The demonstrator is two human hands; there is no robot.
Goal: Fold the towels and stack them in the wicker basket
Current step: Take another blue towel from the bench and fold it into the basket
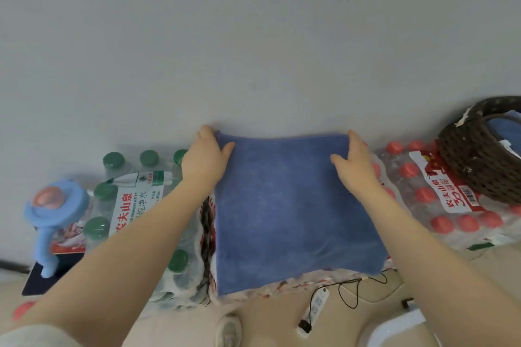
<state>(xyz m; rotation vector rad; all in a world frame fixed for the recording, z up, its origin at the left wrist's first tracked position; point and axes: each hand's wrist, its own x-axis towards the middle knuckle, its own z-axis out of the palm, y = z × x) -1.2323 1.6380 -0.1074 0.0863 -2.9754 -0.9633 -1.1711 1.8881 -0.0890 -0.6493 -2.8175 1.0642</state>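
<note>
A blue towel lies spread flat on top of shrink-wrapped packs of water bottles against a pale wall, with the left hand pinching its far left corner and the right hand pinching its far right corner, so each grip holds towel cloth. To the right, the dark wicker basket sits on a pack of red-capped bottles, with something blue inside it. A pack of green-capped bottles stands left of the towel, beside a blue plastic toy.
</note>
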